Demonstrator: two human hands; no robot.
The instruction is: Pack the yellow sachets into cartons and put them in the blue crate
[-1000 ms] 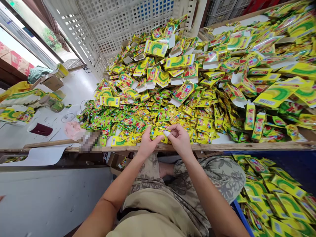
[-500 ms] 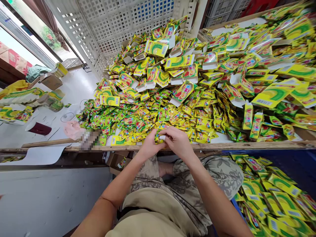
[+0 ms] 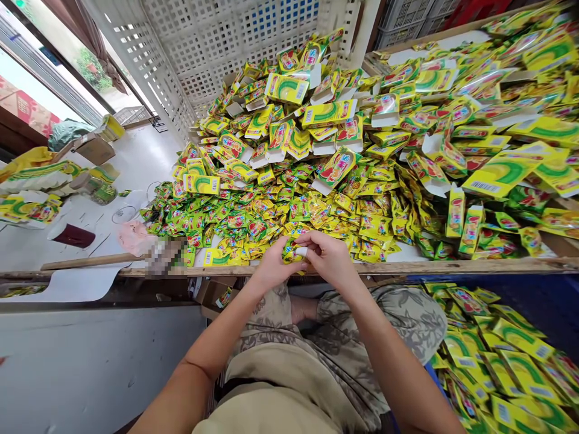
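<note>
At the table's front edge, my left hand (image 3: pixel 275 265) is closed round a small yellow-green candy box (image 3: pixel 289 252), mostly covered by the fingers. From the other side my right hand (image 3: pixel 329 255) pinches the same box's end. Something white (image 3: pixel 301 251) shows at my right fingertips; I cannot tell whether it is a box flap or a finger covering. Just beyond both hands lies a pile of small green and yellow candy sachets (image 3: pixel 253 223). A flat yellow carton (image 3: pixel 224 257) lies left of my hands, near the edge.
Open yellow boxes (image 3: pixel 289 87) heap up before a white perforated crate (image 3: pixel 226 36). More boxes spread rightward. Below right, a blue bin (image 3: pixel 534 301) holds many boxes. A maroon cup (image 3: pixel 71 235), a clear jar (image 3: pixel 98 188) and a wooden strip (image 3: pixel 90 261) lie left.
My right fingers have shifted slightly at the box's end, and the white piece sits a little further right. Both hands stay in the same place.
</note>
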